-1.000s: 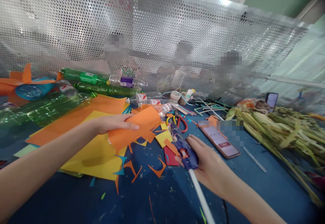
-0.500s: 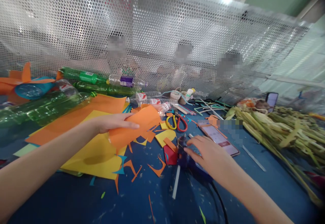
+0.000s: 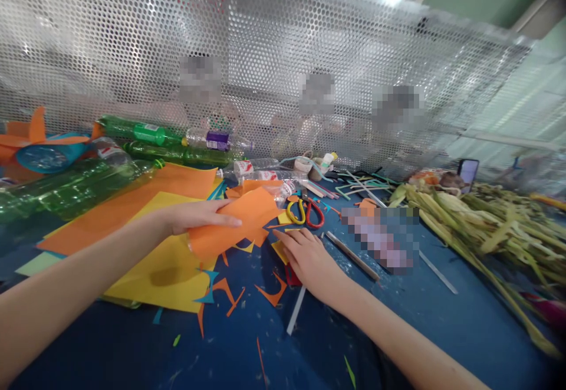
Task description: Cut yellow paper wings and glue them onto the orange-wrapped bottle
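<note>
My left hand is closed around a curved piece of orange paper, thumb lying along its top, just above a yellow sheet. To its right, my right hand reaches low over the table with fingers stretched out and slightly apart. It covers part of a yellow paper scrap and a red scrap; whether the fingertips touch them is hard to tell. Scissors with one yellow and one red handle lie just beyond that hand.
Green plastic bottles and clear bottles lie along the back. A blue-and-orange paper piece is at far left. Dried husks cover the right side. A grey strip and paper cuttings lie on the blue table. A perforated metal screen stands behind.
My right hand has left the dark blue glue gun and moved left over the paper scraps. The glue gun no longer shows. My left hand keeps its hold, almost unmoved.
</note>
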